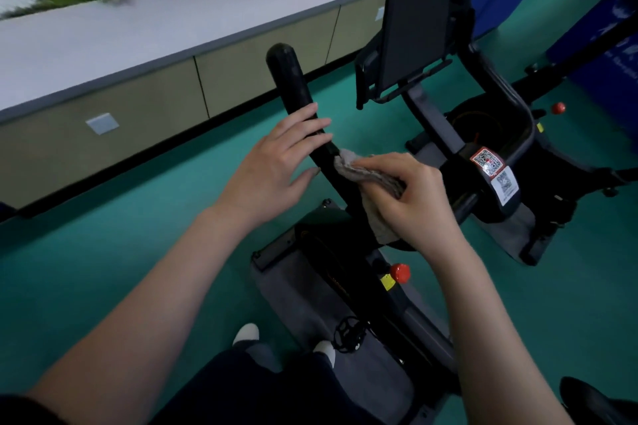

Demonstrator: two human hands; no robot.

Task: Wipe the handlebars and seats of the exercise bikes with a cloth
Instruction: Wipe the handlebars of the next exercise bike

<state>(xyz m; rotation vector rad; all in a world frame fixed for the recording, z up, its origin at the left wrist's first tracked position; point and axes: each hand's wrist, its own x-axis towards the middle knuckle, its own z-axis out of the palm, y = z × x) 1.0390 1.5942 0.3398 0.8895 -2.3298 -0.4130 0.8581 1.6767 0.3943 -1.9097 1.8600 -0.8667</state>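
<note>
The right hand (411, 197) is closed around a bunched grey cloth (366, 178), its fingers (390, 167) curled over the top of the wad and pressing it against the black handlebar (293, 86) of the near exercise bike (345, 286). The cloth sits on the lower part of the bar, where it bends down toward the bike's frame, and a loose end hangs below the hand. The left hand (276, 166) lies just above the cloth on the same bar, holding nothing: its fingers (303, 128) are stretched out nearly straight and rest across the bar rather than wrapping it. The upper, rounded end of the handlebar sticks up free beyond both hands. A red knob (399, 272) shows lower on the frame, and a pedal (348, 335) sits near the person's white shoes. To the right stands a second bike (483, 134) with a dark screen (417, 28), on the green floor (121, 235).
</note>
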